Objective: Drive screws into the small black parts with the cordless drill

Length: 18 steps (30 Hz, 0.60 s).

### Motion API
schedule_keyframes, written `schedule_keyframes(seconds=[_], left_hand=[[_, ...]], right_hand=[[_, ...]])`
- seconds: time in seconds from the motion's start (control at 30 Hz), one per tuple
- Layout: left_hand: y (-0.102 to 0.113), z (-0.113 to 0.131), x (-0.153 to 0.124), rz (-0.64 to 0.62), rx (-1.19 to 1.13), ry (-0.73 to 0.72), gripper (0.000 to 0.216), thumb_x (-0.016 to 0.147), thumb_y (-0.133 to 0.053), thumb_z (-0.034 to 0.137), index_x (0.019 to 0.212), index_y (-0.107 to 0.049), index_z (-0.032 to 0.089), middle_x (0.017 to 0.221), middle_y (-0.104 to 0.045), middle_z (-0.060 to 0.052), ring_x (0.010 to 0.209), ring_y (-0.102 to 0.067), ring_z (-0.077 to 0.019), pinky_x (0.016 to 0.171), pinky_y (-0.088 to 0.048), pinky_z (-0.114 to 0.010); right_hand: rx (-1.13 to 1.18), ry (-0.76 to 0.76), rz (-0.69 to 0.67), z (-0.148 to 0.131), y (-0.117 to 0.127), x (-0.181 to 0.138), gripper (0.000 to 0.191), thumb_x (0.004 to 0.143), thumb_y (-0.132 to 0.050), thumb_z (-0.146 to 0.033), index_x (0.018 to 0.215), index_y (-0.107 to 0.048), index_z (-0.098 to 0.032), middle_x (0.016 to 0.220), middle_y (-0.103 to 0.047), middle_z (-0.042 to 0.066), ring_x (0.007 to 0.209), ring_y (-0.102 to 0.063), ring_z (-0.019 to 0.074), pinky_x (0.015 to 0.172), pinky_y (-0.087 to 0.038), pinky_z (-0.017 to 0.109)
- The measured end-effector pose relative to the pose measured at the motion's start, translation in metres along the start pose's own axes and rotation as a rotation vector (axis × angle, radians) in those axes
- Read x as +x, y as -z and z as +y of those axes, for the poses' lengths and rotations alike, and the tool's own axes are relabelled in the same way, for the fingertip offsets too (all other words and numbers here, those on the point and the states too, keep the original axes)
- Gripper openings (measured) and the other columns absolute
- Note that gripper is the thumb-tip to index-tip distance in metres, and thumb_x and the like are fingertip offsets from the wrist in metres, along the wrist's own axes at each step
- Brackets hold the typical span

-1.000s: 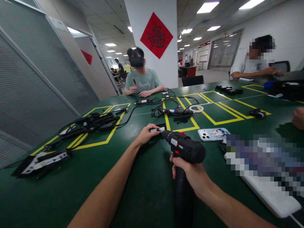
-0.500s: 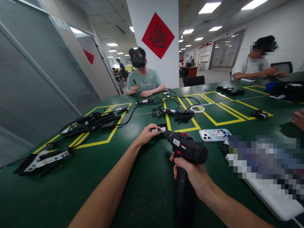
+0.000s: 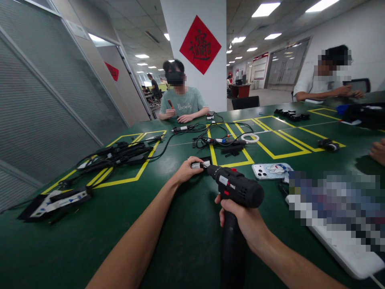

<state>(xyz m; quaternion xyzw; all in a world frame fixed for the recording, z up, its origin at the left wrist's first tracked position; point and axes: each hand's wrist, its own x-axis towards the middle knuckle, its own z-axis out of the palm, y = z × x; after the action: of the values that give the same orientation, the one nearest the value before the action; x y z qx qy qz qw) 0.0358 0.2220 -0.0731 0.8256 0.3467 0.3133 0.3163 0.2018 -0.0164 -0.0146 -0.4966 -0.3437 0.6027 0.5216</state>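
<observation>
My right hand (image 3: 243, 220) is wrapped round the grip of a black cordless drill (image 3: 237, 188), whose nose points away from me toward a small black and silver part (image 3: 200, 163). My left hand (image 3: 186, 170) pinches that part and holds it down on the green table (image 3: 75, 241), right at the drill's tip. The part lies by a yellow tape line (image 3: 212, 154).
A phone in a cartoon case (image 3: 270, 170) lies right of the drill, a white keyboard (image 3: 345, 249) nearer me. Black cables and tools (image 3: 114, 156) sprawl at the left, more cables (image 3: 222, 140) ahead. A seated person (image 3: 182, 105) faces me; another person (image 3: 321, 84) sits far right.
The view has shifted slightly. Both hands, the drill and the small part stay almost where they were.
</observation>
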Motion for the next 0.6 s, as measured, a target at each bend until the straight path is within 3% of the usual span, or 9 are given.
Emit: schedule_keyframes(seconds=[0.6], left_hand=[[-0.001, 0.003, -0.001, 0.026, 0.027, 0.0, 0.034, 0.065, -0.069, 0.032, 0.097, -0.066, 0.023, 0.104, -0.057, -0.004, 0.099, -0.054, -0.023, 0.092, -0.042, -0.038]], right_hand=[[-0.129, -0.055, 0.017, -0.012, -0.003, -0.001, 0.017, 0.073, -0.057, -0.03, 0.08, -0.06, -0.015, 0.049, -0.056, -0.001, 0.05, -0.053, 0.0134, 0.055, -0.041, 0.026]])
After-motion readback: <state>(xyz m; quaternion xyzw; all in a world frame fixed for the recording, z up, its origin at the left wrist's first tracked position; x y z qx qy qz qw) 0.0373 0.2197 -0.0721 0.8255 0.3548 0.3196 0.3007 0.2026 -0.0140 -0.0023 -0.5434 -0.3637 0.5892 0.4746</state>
